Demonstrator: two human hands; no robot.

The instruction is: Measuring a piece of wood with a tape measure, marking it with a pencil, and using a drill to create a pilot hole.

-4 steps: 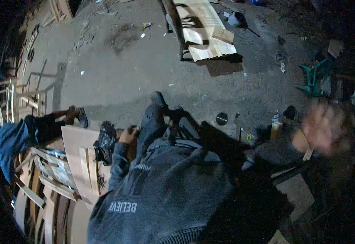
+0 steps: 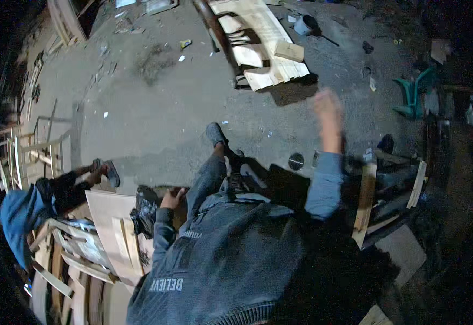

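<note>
One black bag sits left of the left hand; the right hand, blurred, is nearest the far pale boards; whether either grips anything I cannot tell.

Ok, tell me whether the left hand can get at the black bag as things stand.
Probably yes: the left hand is close beside the black bag, and nothing clearly blocks the way, though contact can't be judged.

A green plastic chair at right, a pale bucket (dark-mouthed), wooden frames at far left
</note>
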